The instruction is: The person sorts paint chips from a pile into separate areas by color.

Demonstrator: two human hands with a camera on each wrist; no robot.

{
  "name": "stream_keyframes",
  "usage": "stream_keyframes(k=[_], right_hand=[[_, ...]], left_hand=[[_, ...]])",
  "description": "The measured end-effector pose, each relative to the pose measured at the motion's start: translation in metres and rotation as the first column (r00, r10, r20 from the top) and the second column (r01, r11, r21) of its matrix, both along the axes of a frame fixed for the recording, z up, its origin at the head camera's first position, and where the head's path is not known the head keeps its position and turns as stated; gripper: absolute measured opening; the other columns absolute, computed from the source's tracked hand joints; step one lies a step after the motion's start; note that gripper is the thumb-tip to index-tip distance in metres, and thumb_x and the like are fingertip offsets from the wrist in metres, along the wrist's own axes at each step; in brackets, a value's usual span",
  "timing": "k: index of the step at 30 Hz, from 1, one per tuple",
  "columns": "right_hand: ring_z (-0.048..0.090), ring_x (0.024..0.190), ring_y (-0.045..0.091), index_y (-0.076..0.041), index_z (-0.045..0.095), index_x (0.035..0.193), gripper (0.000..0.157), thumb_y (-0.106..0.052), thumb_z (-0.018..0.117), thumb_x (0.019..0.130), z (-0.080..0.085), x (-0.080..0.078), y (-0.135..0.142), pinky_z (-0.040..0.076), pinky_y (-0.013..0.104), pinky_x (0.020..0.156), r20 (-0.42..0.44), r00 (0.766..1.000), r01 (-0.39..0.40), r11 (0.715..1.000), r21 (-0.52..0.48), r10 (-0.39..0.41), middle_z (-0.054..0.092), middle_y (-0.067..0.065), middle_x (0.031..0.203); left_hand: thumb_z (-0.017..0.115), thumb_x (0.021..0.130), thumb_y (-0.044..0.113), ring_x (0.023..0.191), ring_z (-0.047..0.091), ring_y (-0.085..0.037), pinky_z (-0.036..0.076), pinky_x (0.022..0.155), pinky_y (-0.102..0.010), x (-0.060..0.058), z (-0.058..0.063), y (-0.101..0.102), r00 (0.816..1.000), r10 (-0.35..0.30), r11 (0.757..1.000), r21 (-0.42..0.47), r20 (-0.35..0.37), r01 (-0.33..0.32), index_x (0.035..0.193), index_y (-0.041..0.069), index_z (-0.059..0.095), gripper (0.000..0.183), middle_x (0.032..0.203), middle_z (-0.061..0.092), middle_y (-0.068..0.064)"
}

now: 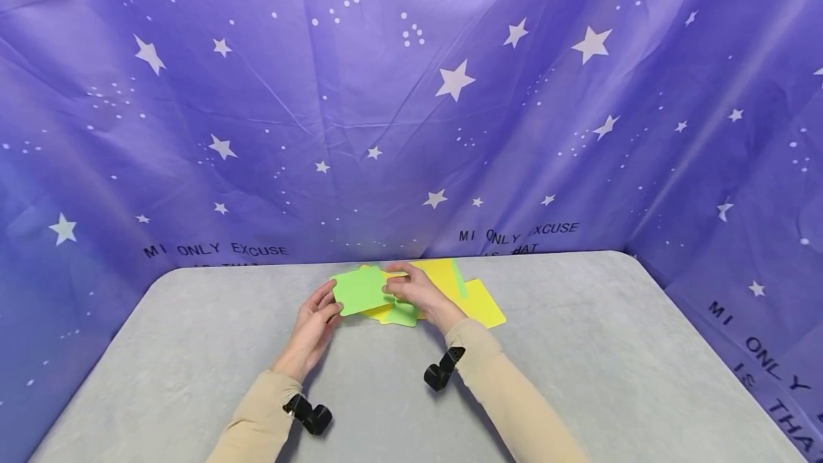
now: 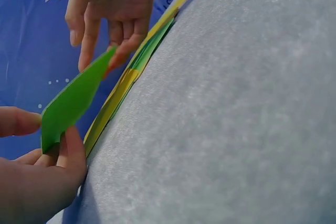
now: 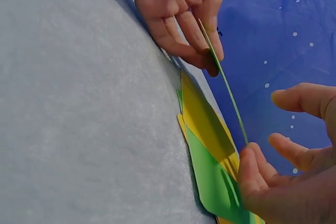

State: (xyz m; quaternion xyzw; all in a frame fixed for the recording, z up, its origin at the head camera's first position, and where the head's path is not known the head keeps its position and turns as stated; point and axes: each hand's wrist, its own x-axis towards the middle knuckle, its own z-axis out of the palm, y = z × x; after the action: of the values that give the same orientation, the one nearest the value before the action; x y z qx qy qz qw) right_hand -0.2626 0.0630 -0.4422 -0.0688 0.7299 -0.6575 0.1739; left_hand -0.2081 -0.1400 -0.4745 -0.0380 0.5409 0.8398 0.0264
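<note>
A light-green card (image 1: pixel 363 291) with rounded corners is held tilted above the table. My left hand (image 1: pixel 315 324) pinches its left end between thumb and fingers, as the left wrist view also shows. At the card's right edge, my right hand (image 1: pixel 414 291) grips a corner with thumb and a bent finger, while its forefinger stands away from the card. Below lies a spread of overlapping yellow cards (image 3: pixel 202 114) and green cards (image 3: pixel 210 177). My right hand covers part of this spread.
The grey table (image 1: pixel 579 349) has rounded far corners. A purple curtain (image 1: pixel 386 91) with white stars and lettering hangs behind its back edge and along the sides. More yellow card (image 1: pixel 485 302) reaches right of my right hand.
</note>
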Motion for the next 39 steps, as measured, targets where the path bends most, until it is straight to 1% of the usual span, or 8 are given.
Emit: stream_keyframes(k=[7, 15, 18, 20, 24, 27, 32, 39], right_hand=[[0.059, 0.092, 0.019, 0.003, 0.050, 0.135, 0.051, -0.002, 0.063, 0.086, -0.003, 0.008, 0.010, 0.051, 0.031, 0.079, -0.013, 1.000, -0.014, 0.999, -0.051, 0.013, 0.057, 0.019, 0.116], [0.046, 0.120, 0.030, -0.004, 0.051, 0.139, 0.054, -0.003, 0.063, 0.086, -0.004, 0.022, 0.024, 0.049, 0.033, 0.088, -0.005, 1.000, -0.001, 0.998, -0.055, 0.000, 0.047, 0.021, 0.134], [0.050, 0.105, 0.023, -0.003, 0.051, 0.139, 0.055, 0.001, 0.062, 0.085, -0.001, 0.028, 0.028, 0.049, 0.029, 0.081, -0.019, 1.000, 0.009, 0.998, -0.057, -0.010, 0.050, 0.017, 0.122], [0.048, 0.084, 0.015, -0.003, 0.050, 0.139, 0.056, 0.005, 0.060, 0.084, -0.001, 0.031, 0.031, 0.046, 0.025, 0.070, -0.027, 1.000, 0.013, 0.997, -0.073, -0.015, 0.051, 0.009, 0.100], [0.033, 0.063, 0.009, -0.005, 0.050, 0.140, 0.058, 0.007, 0.060, 0.084, -0.006, 0.034, 0.040, 0.038, 0.022, 0.059, -0.016, 1.000, 0.013, 0.994, -0.109, -0.015, 0.032, -0.003, 0.073], [0.035, 0.064, 0.009, -0.005, 0.049, 0.141, 0.058, 0.005, 0.060, 0.085, -0.006, 0.039, 0.048, 0.040, 0.023, 0.061, 0.002, 1.000, 0.009, 0.992, -0.123, -0.009, 0.034, -0.002, 0.076], [0.046, 0.074, 0.007, -0.006, 0.049, 0.142, 0.058, 0.001, 0.062, 0.086, -0.004, 0.050, 0.064, 0.045, 0.025, 0.066, 0.017, 1.000, 0.008, 0.993, -0.117, -0.006, 0.053, 0.004, 0.100], [0.039, 0.063, 0.008, -0.002, 0.044, 0.143, 0.058, 0.002, 0.062, 0.087, 0.001, 0.067, 0.084, 0.043, 0.023, 0.061, -0.001, 1.000, -0.030, 0.991, -0.127, 0.030, 0.035, -0.003, 0.070]], left_hand=[[0.040, 0.090, -0.016, 0.097, 0.059, -0.010, 0.051, 0.079, -0.023, 0.003, 0.002, 0.001, 0.999, -0.023, 1.000, 0.005, 0.032, 0.023, 0.150, -0.001, 0.024, 0.064, 0.149, 0.031, -0.021], [0.042, 0.090, -0.017, 0.098, 0.061, -0.011, 0.053, 0.080, -0.024, 0.008, 0.007, 0.012, 0.996, -0.067, 0.998, 0.007, 0.051, 0.067, 0.149, 0.002, 0.030, 0.063, 0.147, 0.036, -0.019], [0.043, 0.088, -0.018, 0.098, 0.061, -0.012, 0.053, 0.079, -0.024, 0.010, 0.008, 0.018, 0.995, -0.087, 0.996, -0.002, 0.039, 0.088, 0.148, 0.002, 0.032, 0.063, 0.145, 0.039, -0.019], [0.044, 0.087, -0.018, 0.097, 0.061, -0.013, 0.053, 0.078, -0.024, 0.011, 0.008, 0.022, 0.995, -0.096, 0.995, 0.000, 0.032, 0.096, 0.147, 0.002, 0.034, 0.063, 0.143, 0.041, -0.020], [0.045, 0.086, -0.019, 0.095, 0.061, -0.014, 0.054, 0.077, -0.026, 0.015, 0.008, 0.028, 0.993, -0.111, 0.994, -0.009, 0.026, 0.112, 0.146, 0.002, 0.036, 0.064, 0.139, 0.045, -0.021], [0.045, 0.086, -0.019, 0.096, 0.060, -0.015, 0.054, 0.077, -0.026, 0.019, 0.008, 0.031, 0.991, -0.136, 0.990, -0.031, 0.010, 0.136, 0.146, 0.002, 0.035, 0.065, 0.138, 0.045, -0.023], [0.049, 0.087, -0.016, 0.092, 0.059, -0.014, 0.053, 0.074, -0.025, 0.028, 0.008, 0.037, 0.983, -0.184, 0.979, -0.080, 0.016, 0.185, 0.146, 0.003, 0.035, 0.064, 0.140, 0.043, -0.023], [0.053, 0.088, -0.012, 0.095, 0.060, -0.016, 0.054, 0.078, -0.028, 0.039, 0.012, 0.045, 0.961, -0.275, 0.957, -0.091, 0.015, 0.275, 0.147, 0.002, 0.034, 0.064, 0.136, 0.044, -0.023]])
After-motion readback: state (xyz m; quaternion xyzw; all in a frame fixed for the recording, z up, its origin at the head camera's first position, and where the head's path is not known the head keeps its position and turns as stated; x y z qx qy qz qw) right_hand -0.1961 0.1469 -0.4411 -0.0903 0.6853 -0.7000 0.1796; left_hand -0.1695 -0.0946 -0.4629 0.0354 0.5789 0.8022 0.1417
